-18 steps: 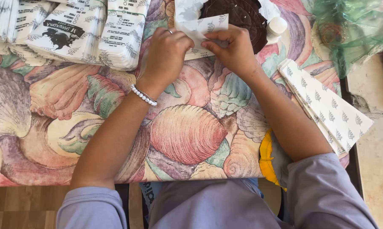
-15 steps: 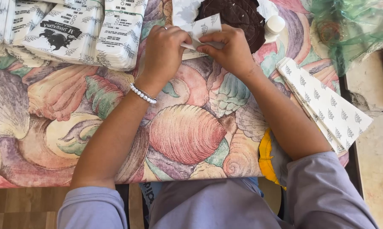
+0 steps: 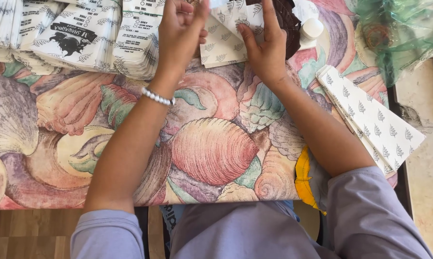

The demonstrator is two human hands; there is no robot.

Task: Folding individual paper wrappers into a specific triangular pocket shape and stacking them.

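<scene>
My left hand (image 3: 180, 33) and my right hand (image 3: 264, 45) both hold a white paper sheet with a small leaf print (image 3: 223, 36) near the far edge of the table. The left hand grips its left side with curled fingers, a beaded bracelet on that wrist. The right hand presses flat on its right side with the fingers stretched up. A dark brown round piece (image 3: 287, 19) lies right behind the right hand, partly hidden by it.
Stacks of printed white paper bags (image 3: 82, 36) lie at the far left. A pile of leaf-print sheets (image 3: 374, 120) sits at the right edge. A small white cap (image 3: 312, 29) and a green plastic bag (image 3: 398, 33) are at the far right. A shell-pattern cloth (image 3: 211, 153) covers the table.
Both hands have moved farther up the table with the paper, and the view has shifted closer. The right hand's fingers now stretch flat over the sheet.
</scene>
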